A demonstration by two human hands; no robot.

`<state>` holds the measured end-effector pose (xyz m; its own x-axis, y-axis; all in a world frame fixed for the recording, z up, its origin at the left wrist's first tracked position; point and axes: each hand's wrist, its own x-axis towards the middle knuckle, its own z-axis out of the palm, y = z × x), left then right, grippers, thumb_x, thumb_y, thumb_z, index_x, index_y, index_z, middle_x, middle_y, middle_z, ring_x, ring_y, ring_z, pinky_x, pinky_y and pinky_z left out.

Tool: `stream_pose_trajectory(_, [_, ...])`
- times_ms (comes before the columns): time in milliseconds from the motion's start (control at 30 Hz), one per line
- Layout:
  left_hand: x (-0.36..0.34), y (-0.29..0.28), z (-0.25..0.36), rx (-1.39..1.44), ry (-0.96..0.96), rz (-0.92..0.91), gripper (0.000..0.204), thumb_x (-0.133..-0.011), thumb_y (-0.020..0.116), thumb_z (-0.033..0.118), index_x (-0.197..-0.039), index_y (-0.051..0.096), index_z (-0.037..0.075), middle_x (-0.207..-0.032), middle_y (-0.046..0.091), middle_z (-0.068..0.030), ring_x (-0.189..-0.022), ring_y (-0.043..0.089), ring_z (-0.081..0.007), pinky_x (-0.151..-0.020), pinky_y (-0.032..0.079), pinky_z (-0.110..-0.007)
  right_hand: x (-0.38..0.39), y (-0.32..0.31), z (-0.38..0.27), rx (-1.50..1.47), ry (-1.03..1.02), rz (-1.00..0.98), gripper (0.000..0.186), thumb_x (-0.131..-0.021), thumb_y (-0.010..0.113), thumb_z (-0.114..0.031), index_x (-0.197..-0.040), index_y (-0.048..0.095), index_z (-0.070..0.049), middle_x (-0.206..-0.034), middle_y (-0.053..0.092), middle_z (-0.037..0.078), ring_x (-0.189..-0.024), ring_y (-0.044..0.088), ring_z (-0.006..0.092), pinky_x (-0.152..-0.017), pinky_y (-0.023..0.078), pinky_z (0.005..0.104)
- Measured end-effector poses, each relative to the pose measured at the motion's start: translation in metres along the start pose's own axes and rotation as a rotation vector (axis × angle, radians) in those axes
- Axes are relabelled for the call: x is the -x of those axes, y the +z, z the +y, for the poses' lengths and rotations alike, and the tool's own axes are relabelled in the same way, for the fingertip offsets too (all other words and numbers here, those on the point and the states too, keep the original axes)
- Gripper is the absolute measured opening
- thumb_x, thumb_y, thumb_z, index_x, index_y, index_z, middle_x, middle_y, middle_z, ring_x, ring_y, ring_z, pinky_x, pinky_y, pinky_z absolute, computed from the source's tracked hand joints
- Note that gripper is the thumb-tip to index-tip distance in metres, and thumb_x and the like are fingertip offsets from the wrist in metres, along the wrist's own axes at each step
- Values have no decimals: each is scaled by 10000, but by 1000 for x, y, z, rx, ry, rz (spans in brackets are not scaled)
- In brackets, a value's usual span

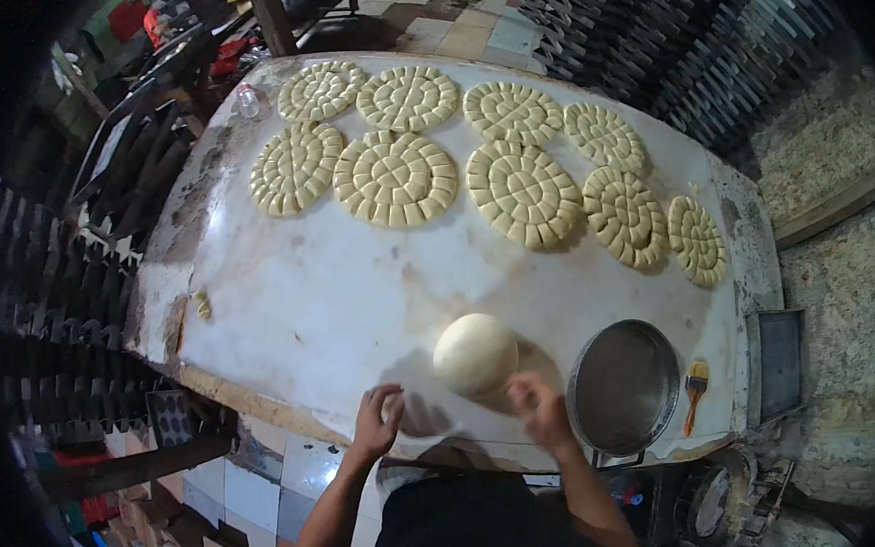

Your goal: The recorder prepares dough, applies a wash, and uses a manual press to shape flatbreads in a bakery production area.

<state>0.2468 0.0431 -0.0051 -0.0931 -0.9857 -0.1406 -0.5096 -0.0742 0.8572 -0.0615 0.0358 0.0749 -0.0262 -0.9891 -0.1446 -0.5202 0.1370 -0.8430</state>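
A smooth dough ball (474, 353) sat between half-curled, apparently empty left hand (378, 418) and right hand (538, 405) on a floured white table (309, 301), beside a round metal pan (623, 386).

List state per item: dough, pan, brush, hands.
dough ball: whole, uncut, on the table
cut dough rounds: nine, scored into pieces, laid flat
pan: upright, empty
brush: lying flat beside pan
left hand: curled, holding nothing I can see
right hand: blurred, beside dough ball
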Motion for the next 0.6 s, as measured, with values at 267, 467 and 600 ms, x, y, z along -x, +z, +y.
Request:
stream_pose_trajectory(267, [-162,83,69,171,58,-255,484,-967,536,383,-1213,607,-28,-1186,641,-222,-1106,609,-332,-954,468,-394,-108,40,77,-574,-50,-45,472,-944,579,-362,-1244,592,3,-1100,660,107,-1021,607,186,-927,458,311])
stream_pose_trajectory(467, [-111,91,39,127,-13,-272,569,-946,526,519,-1179,638,12,-1094,678,-207,-1045,636,-288,-905,484,-391,-72,56,92,-486,-29,-181,470,-913,608,-406,-1203,636,-38,-1067,676,111,-1001,616,196,-898,472,330])
stream_pose_trajectory(600, [-70,82,22,111,2,-371,556,-930,568,527,-1211,631,51,-1064,687,-159,-978,646,-213,-865,496,-359,-39,68,86,-278,-76,-110,480,-878,654,-463,-1126,681,-53,-1019,693,141,-984,643,222,-876,487,352])
